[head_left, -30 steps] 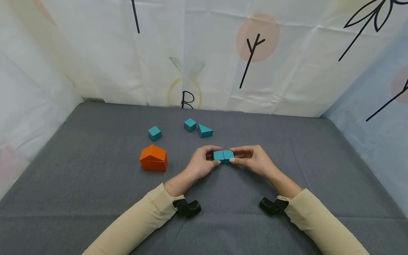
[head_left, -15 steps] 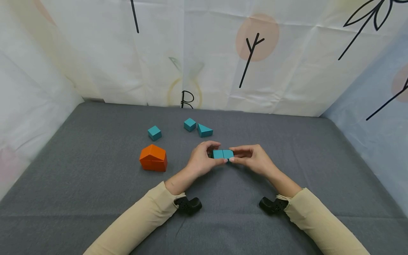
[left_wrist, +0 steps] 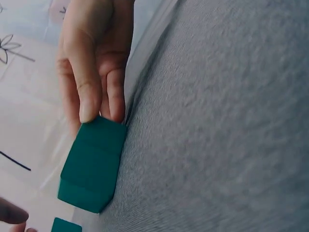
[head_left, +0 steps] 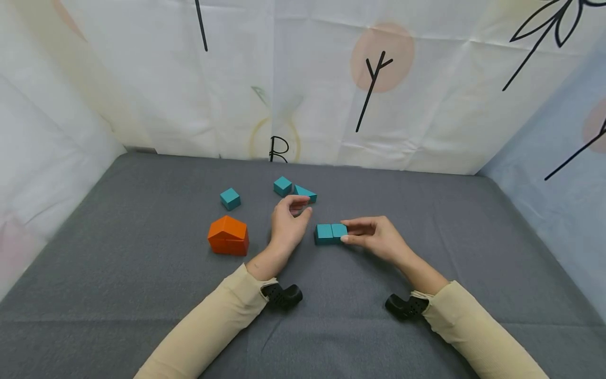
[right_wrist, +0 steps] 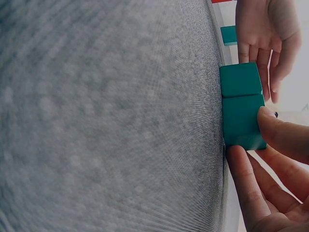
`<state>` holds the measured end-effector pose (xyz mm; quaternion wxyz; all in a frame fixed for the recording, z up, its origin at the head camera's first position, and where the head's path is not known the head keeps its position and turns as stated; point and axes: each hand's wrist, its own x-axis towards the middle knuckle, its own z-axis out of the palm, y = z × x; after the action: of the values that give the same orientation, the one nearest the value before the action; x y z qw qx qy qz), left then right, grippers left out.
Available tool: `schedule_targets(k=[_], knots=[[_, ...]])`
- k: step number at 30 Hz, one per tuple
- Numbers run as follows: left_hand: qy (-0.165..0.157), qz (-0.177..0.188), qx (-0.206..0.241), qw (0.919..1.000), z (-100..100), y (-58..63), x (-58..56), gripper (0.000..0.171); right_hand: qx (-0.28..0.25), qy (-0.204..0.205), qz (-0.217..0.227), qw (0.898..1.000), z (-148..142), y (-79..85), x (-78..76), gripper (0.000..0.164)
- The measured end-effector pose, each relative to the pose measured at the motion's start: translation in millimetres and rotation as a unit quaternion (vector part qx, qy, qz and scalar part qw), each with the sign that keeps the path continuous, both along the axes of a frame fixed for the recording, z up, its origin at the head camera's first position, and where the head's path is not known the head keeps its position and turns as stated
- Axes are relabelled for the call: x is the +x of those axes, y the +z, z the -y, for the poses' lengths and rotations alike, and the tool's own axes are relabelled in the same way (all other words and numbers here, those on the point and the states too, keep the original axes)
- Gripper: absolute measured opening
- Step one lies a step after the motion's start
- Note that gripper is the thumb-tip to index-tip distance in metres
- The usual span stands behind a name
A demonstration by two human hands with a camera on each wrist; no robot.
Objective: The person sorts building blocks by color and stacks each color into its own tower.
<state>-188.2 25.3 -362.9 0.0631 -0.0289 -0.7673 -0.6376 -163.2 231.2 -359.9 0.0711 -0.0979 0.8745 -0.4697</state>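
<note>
Through the left wrist camera I see the right hand [left_wrist: 94, 55] gripping one end of a teal block [left_wrist: 91, 157] on the grey cloth-covered desk [left_wrist: 222, 116]. Low at my picture's left edge, only the tips of the left hand [left_wrist: 10, 211] show, near a second teal piece [left_wrist: 66, 225], partly cropped.

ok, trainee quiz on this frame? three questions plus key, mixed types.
1. Which hand holds the joined teal pair?
2. In the head view, the fingertips of the left hand overlap which thing? A) a loose cube B) the triangular block C) the joined teal pair
3. True or false: the orange blocks stand to the right of the joined teal pair, as seen from the head camera.

Key: 1. The right hand. 2. B. 3. False; they stand to its left.
</note>
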Motion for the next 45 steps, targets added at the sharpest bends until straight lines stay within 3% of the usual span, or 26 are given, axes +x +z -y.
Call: schedule_targets(k=[8,16,25,45], knots=[[0.094,-0.002,0.063,0.9936,-0.4,-3.9,-13.2,0.025,-0.001,0.001,0.002,1.000,-0.9,0.4,0.5,0.039],[0.162,0.011,0.088,0.9827,-4.5,-7.4,-21.2,0.046,0.002,0.001,0.002,1.000,-0.8,0.6,1.2,0.038],[0.189,0.056,0.071,0.9779,-3.5,-14.4,-33.3,0.063,0.000,0.001,0.002,1.000,-0.1,-0.1,1.1,0.038],[0.226,0.064,0.036,0.9713,-7.3,-19.0,-54.1,0.044,0.007,-0.004,0.008,1.000,0.5,0.1,-0.1,0.038]])
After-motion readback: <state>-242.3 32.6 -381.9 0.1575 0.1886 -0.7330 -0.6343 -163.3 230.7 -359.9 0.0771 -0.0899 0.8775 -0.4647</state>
